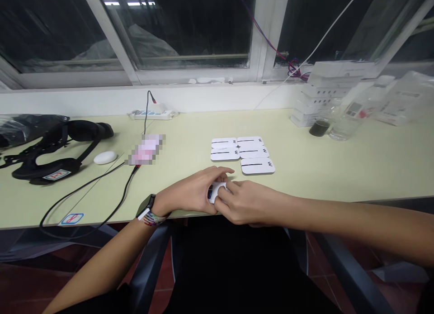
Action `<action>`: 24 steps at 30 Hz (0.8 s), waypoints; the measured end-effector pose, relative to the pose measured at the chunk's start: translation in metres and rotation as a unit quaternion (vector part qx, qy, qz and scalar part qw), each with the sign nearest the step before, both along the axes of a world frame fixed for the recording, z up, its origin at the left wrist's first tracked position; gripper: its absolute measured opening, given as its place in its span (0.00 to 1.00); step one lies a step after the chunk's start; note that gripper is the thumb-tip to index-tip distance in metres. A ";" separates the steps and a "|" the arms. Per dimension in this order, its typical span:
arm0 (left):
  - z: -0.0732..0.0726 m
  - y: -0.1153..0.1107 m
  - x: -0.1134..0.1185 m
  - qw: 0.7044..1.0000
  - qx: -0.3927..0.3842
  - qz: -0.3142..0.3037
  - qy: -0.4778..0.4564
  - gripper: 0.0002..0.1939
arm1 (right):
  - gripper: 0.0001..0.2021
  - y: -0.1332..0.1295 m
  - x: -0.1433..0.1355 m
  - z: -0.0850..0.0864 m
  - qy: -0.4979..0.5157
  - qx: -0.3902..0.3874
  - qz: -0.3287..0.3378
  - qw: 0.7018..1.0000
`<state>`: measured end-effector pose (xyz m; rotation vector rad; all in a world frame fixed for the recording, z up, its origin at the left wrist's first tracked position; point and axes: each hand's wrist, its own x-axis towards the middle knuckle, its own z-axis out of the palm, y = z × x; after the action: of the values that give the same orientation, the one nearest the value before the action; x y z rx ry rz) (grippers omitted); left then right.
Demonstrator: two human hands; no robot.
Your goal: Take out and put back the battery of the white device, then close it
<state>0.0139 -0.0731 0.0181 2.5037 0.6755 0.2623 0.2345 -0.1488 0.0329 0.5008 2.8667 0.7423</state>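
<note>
Near the table's front edge, my left hand (191,190) curls round a small white item (214,192) with a dark blue patch at its left end. The fingers of my right hand (249,202) pinch the same item from the right and cover part of it. Just beyond my hands lie several flat white rounded cards, among them a front right one (257,166) and a left one (225,154), each with a black line and a small mark. A watch and a beaded bracelet (153,217) are on my left wrist.
On the left are a black headset (56,167), a white oval case (105,158), a blurred-out phone (147,149) with a cable and a power strip (152,115). Stacked white boxes (313,97), a dark-bottomed cup (319,127) and a clear bottle (352,117) stand back right.
</note>
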 end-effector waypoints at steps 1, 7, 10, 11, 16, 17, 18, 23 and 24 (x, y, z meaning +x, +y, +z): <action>0.000 0.000 0.000 1.000 0.001 -0.001 0.000 0.47 | 0.19 0.000 -0.001 -0.001 0.005 0.000 -0.003 1.000; -0.001 0.000 -0.001 1.000 0.008 0.002 0.004 0.47 | 0.15 -0.001 -0.004 -0.005 0.036 0.009 -0.013 0.999; -0.001 -0.001 -0.001 1.000 0.010 0.005 0.010 0.48 | 0.16 -0.001 -0.002 -0.003 0.043 -0.019 -0.021 0.999; -0.001 -0.001 -0.001 1.000 0.011 0.008 0.010 0.49 | 0.17 -0.002 -0.002 -0.003 0.056 -0.043 -0.030 0.997; -0.002 -0.004 -0.002 0.999 0.017 0.020 -0.019 0.46 | 0.22 -0.002 0.005 -0.004 0.186 -0.148 -0.149 0.960; -0.002 -0.005 -0.002 0.999 0.016 0.017 -0.022 0.46 | 0.22 -0.002 0.006 -0.004 0.204 -0.160 -0.169 0.951; -0.002 -0.005 -0.003 1.000 0.014 0.015 -0.024 0.46 | 0.23 -0.002 0.008 -0.004 0.218 -0.172 -0.185 0.943; -0.004 -0.006 -0.004 0.999 0.015 0.025 -0.026 0.47 | 0.26 0.001 0.014 -0.001 0.274 -0.230 -0.235 0.904; -0.005 -0.006 -0.004 0.999 0.017 0.024 -0.029 0.45 | 0.26 0.002 0.014 0.000 0.288 -0.247 -0.238 0.894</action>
<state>0.0102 -0.0790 0.0133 2.5046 0.7154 0.3653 0.2487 -0.1463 0.0324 1.4553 3.0246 -0.2665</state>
